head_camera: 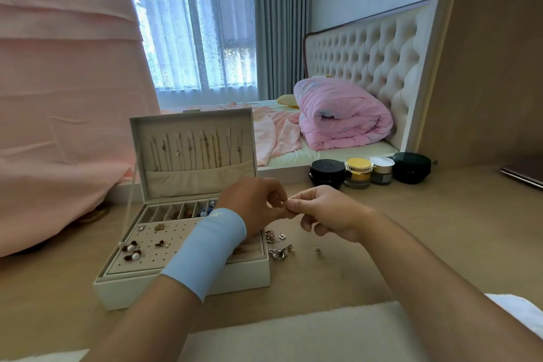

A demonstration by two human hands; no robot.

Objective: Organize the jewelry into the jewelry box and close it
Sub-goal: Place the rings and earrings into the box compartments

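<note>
Pale cloth [293, 332] cut off, left hand [255, 203] and right hand [326, 214] pinching tiny indistinct piece [284, 206]

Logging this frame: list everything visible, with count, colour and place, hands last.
jewelry box: one, white, lid open, on the table left of centre
necklaces: several, gold, hanging inside the lid
pearl earrings: two, dark with white pearls, in the box, front left
loose jewelry: a handful, silver, on the table right of the box
jars: four, two dark, one yellow, one white-lidded, at the table's back edge
table: one, light wood
quilt: one, pink, rolled, behind the table
wristband: one, light blue, left wrist
left hand: one, pinches a small piece above the table
right hand: one, pinches the same piece
</note>
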